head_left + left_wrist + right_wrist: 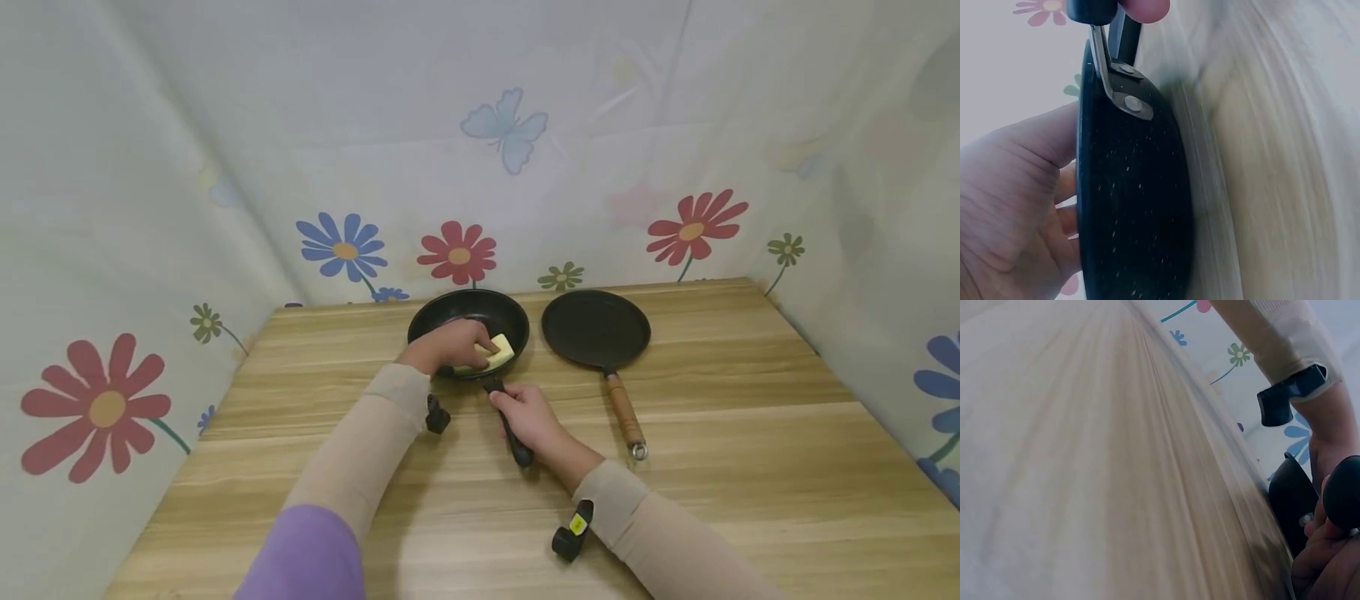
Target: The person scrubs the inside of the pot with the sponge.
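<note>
A black frying pan (510, 310) with a speckled outer side (1135, 206) stands at the back of the wooden table. My left hand (457, 343) reaches down into it, holding a pale yellow cloth (502, 350) against the inside near the handle. In the left wrist view the rim hides the left fingertips and the cloth. My right hand (534, 415) grips the pan's black handle (517, 446), with the thumb along its top. The right wrist view has the rounded handle end (1344, 490) close by, with the curled right fingers (1329, 556) around it.
A flat black griddle pan (596, 329) lies just right of the frying pan, its wooden handle (624, 408) pointing toward me. The wooden table (750, 433) meets a flower-printed sheet (570, 208) at the back and sides. Small black cameras are strapped to both wrists.
</note>
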`<state>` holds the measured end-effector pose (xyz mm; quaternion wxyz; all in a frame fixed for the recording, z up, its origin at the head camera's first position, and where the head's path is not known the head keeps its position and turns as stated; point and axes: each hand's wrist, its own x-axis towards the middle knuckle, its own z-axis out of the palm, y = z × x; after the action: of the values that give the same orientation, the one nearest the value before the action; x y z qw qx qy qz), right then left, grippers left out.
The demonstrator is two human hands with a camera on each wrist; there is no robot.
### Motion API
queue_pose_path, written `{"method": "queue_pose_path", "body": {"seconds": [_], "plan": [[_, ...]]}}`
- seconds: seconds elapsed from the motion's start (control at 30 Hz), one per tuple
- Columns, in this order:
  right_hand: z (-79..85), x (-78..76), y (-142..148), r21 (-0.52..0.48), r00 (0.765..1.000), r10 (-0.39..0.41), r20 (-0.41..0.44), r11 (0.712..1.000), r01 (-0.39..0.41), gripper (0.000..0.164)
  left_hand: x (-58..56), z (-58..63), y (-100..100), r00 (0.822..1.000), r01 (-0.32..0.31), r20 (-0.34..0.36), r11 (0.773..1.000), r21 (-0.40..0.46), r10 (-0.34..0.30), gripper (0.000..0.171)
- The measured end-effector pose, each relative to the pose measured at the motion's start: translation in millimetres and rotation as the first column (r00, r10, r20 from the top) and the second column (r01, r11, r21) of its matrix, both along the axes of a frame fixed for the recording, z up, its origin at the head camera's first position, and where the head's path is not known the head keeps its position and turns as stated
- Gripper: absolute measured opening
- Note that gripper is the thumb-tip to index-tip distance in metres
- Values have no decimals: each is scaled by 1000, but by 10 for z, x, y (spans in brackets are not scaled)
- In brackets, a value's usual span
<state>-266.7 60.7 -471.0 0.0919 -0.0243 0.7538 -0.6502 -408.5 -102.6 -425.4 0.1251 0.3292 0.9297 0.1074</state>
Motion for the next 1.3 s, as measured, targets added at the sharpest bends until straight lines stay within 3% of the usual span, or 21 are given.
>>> {"method": "queue_pose_path", "body": {"seconds": [0.37, 0.67, 0.83, 1.03, 1.3], "plan": [[6, 20, -14, 8, 1000, -27, 2, 1000, 27, 29, 39, 96, -133, 995, 75, 77, 994, -83, -68, 33], [30, 25, -13, 21, 1000, -13, 5, 1000, 13, 30, 62, 285, -187, 988, 35, 151, 980, -197, -5, 33], [53, -8, 36, 17, 999, 29, 14, 999, -29, 31, 37, 292, -166, 986, 26, 168, 985, -168, 3, 30], [76, -48, 122, 20, 995, 90, 49, 996, -91, 31, 54, 203, -138, 996, 29, 88, 997, -72, -23, 25], [77, -55, 144, 24, 990, 130, 45, 991, -131, 33, 56, 37, -54, 994, -15, -110, 997, -82, 6, 26]]}}
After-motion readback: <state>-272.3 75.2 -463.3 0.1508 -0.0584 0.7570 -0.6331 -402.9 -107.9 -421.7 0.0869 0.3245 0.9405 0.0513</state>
